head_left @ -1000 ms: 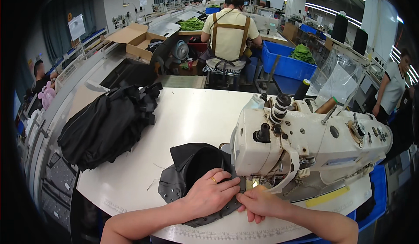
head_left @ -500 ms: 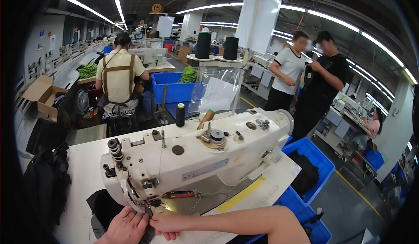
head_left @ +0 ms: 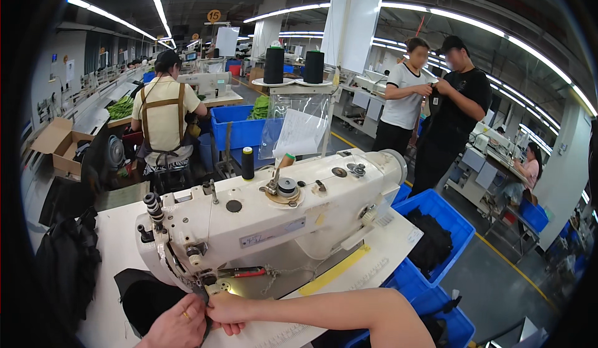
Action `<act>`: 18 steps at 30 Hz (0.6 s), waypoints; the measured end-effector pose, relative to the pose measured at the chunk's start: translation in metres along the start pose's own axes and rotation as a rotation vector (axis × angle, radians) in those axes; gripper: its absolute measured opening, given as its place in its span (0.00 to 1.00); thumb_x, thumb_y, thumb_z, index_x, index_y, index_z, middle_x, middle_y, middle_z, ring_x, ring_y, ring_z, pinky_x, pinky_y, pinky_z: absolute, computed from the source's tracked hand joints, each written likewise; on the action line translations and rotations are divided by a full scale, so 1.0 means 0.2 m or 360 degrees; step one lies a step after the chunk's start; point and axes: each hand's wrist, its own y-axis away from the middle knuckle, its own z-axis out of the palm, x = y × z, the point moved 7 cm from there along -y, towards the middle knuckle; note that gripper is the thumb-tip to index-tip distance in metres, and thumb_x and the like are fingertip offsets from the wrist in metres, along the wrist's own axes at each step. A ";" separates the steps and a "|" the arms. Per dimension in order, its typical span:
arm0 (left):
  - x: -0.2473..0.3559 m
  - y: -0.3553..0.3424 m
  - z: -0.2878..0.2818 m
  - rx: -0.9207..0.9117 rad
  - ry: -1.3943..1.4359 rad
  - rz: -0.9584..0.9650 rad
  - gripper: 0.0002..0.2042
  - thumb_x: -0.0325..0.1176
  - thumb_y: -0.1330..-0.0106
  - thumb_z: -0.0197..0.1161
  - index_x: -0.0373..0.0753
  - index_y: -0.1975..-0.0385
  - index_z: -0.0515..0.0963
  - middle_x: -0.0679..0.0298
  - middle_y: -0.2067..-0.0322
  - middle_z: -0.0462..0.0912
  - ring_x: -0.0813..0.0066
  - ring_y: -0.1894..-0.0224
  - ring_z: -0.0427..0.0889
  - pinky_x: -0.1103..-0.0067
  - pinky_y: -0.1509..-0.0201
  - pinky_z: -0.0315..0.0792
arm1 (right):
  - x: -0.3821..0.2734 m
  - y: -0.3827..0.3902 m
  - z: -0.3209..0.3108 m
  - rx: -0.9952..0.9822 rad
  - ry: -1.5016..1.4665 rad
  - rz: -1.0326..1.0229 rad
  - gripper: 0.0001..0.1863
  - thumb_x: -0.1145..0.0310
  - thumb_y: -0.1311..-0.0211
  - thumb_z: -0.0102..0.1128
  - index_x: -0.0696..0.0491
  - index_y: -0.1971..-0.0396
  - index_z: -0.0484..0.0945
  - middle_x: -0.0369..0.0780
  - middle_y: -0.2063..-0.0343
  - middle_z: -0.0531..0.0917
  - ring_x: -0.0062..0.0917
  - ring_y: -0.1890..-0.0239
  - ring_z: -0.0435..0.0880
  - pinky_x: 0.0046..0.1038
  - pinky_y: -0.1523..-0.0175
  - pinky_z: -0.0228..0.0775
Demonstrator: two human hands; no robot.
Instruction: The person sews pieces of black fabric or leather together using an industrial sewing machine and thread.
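Note:
A white industrial sewing machine stands on a pale table in front of me. Black fabric lies under its needle end, spreading to the left. My left hand, with a ring on one finger, is closed on the fabric's near edge. Close beside it, just in front of the presser foot, my right hand pinches the same fabric, its forearm reaching across from the lower right. The hands hide the fabric's edge at the needle. Behind them, red-handled thread snips rest on the machine bed.
Dark cloth hangs at the table's left edge. Blue bins with black pieces stand right of the table. Thread cones sit on a stand behind the machine. A seated person works ahead; two people stand at right.
The view has shifted slightly. My left hand has drawn its fingers in, and more of the black fabric shows beside it. The two standing people now both hold up a dark item.

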 end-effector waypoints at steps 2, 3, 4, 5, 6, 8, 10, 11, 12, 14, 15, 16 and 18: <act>-0.04 0.00 0.00 0.0128 0.0052 -0.0057 0.07 0.32 0.46 0.57 0.38 0.71 0.79 0.60 0.76 0.75 0.62 0.65 0.79 0.67 0.37 0.68 | -0.01 0.01 0.00 0.0014 -0.0051 0.0009 0.26 0.56 0.27 0.38 0.61 0.74 0.77 0.45 0.86 0.82 0.29 0.90 0.80 0.29 0.86 0.71; -0.03 0.01 0.01 0.0122 0.0051 -0.0057 0.07 0.32 0.46 0.57 0.38 0.71 0.79 0.60 0.76 0.75 0.62 0.65 0.79 0.67 0.37 0.68 | -0.01 0.02 -0.01 0.0022 0.0003 0.0026 0.26 0.56 0.27 0.38 0.61 0.74 0.77 0.45 0.86 0.82 0.29 0.90 0.80 0.29 0.86 0.71; -0.06 0.01 0.08 -0.0063 0.0249 -0.0245 0.06 0.32 0.46 0.57 0.39 0.71 0.78 0.60 0.76 0.75 0.62 0.65 0.79 0.67 0.37 0.68 | -0.02 0.03 -0.01 0.0040 -0.0042 0.0010 0.24 0.60 0.30 0.39 0.62 0.76 0.76 0.47 0.86 0.82 0.29 0.90 0.79 0.30 0.87 0.70; -0.08 0.03 0.14 -0.0249 0.0449 -0.0431 0.06 0.32 0.45 0.57 0.40 0.71 0.78 0.60 0.77 0.74 0.61 0.65 0.80 0.67 0.38 0.69 | -0.03 0.03 -0.01 0.0032 -0.0145 -0.0026 0.21 0.64 0.33 0.40 0.63 0.78 0.76 0.48 0.86 0.82 0.30 0.91 0.79 0.30 0.87 0.70; -0.08 0.04 0.16 -0.0164 0.0471 -0.0535 0.05 0.32 0.46 0.60 0.40 0.71 0.78 0.62 0.79 0.72 0.62 0.67 0.79 0.68 0.41 0.71 | -0.02 0.04 -0.02 0.0051 -0.0095 -0.0003 0.21 0.64 0.33 0.40 0.63 0.78 0.76 0.48 0.86 0.82 0.30 0.91 0.79 0.30 0.87 0.70; -0.07 0.06 0.19 0.0045 0.0549 -0.0723 0.06 0.31 0.47 0.63 0.40 0.70 0.79 0.63 0.78 0.73 0.63 0.67 0.79 0.69 0.43 0.71 | -0.03 0.04 -0.01 0.0036 -0.0171 -0.0075 0.21 0.64 0.33 0.40 0.64 0.77 0.76 0.49 0.86 0.82 0.30 0.90 0.79 0.30 0.87 0.70; -0.09 0.11 0.18 0.0488 0.0740 -0.0934 0.10 0.27 0.52 0.70 0.40 0.67 0.81 0.67 0.71 0.80 0.64 0.66 0.79 0.72 0.52 0.74 | -0.02 0.04 -0.01 0.0030 -0.0072 -0.0036 0.24 0.59 0.30 0.39 0.63 0.75 0.76 0.47 0.86 0.82 0.29 0.90 0.79 0.30 0.86 0.71; -0.08 0.12 0.20 0.0482 0.0747 -0.0932 0.10 0.27 0.52 0.70 0.40 0.67 0.81 0.67 0.71 0.80 0.64 0.66 0.79 0.72 0.52 0.74 | -0.01 0.03 -0.01 -0.0001 -0.0066 -0.0038 0.27 0.55 0.27 0.37 0.62 0.73 0.77 0.45 0.86 0.82 0.28 0.90 0.79 0.29 0.86 0.72; -0.08 0.14 0.22 0.0583 0.0862 -0.0992 0.11 0.27 0.52 0.71 0.40 0.67 0.83 0.67 0.69 0.81 0.64 0.65 0.79 0.72 0.55 0.75 | -0.01 0.03 -0.01 0.0004 -0.0023 -0.0010 0.27 0.55 0.27 0.37 0.62 0.73 0.77 0.45 0.86 0.82 0.28 0.90 0.79 0.29 0.86 0.72; -0.09 0.17 0.24 0.0678 0.0980 -0.1051 0.11 0.26 0.53 0.73 0.41 0.67 0.84 0.67 0.66 0.83 0.63 0.64 0.80 0.72 0.57 0.76 | -0.02 0.03 -0.01 -0.0038 -0.0071 -0.0004 0.28 0.55 0.27 0.36 0.63 0.72 0.77 0.45 0.86 0.82 0.28 0.90 0.79 0.29 0.85 0.72; -0.09 0.18 0.24 0.0681 0.0974 -0.1038 0.11 0.27 0.53 0.74 0.41 0.68 0.85 0.67 0.65 0.83 0.64 0.63 0.80 0.72 0.59 0.76 | -0.03 0.04 -0.02 -0.0021 -0.0036 -0.0011 0.28 0.55 0.27 0.36 0.63 0.72 0.77 0.45 0.86 0.82 0.28 0.90 0.79 0.29 0.85 0.72; -0.09 0.18 0.24 0.0683 0.0966 -0.1027 0.11 0.27 0.54 0.75 0.41 0.69 0.85 0.67 0.65 0.84 0.64 0.63 0.80 0.73 0.61 0.77 | -0.03 0.05 -0.02 -0.0003 0.0009 -0.0002 0.28 0.55 0.27 0.36 0.63 0.72 0.78 0.45 0.86 0.82 0.29 0.90 0.79 0.29 0.85 0.72; -0.09 0.18 0.24 0.0696 0.0956 -0.1009 0.11 0.27 0.54 0.74 0.41 0.69 0.85 0.67 0.65 0.84 0.64 0.63 0.80 0.73 0.61 0.77 | -0.03 0.08 -0.01 -0.0001 0.0051 -0.0003 0.28 0.54 0.26 0.36 0.63 0.71 0.78 0.46 0.87 0.82 0.29 0.90 0.79 0.30 0.84 0.73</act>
